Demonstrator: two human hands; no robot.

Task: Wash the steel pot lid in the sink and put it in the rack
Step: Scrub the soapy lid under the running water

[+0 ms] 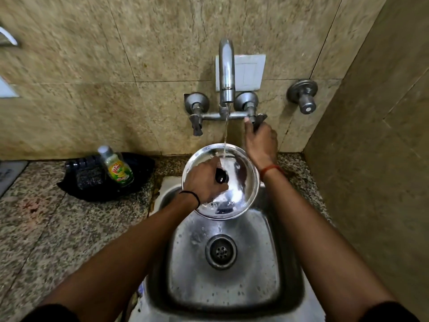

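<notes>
A round steel pot lid [241, 180] with a black knob [221, 176] hangs over the back of the steel sink [287, 263], top side up. My left hand [204, 180] grips the knob from the left. A thin stream of water falls from the spout [226, 70] onto the lid's far part. My right hand [260, 142] reaches up to the wall and grips the right tap handle [258, 120]. No rack is in view.
On the granite counter [58, 224] left of the sink lies a black tray [130, 191] with a dark scrubber [89, 176] and a green dish-soap bottle [117, 169]. A left tap handle [196, 126] and a separate valve [304, 96] stick out of the wall. A stone side wall [371, 159] stands at right.
</notes>
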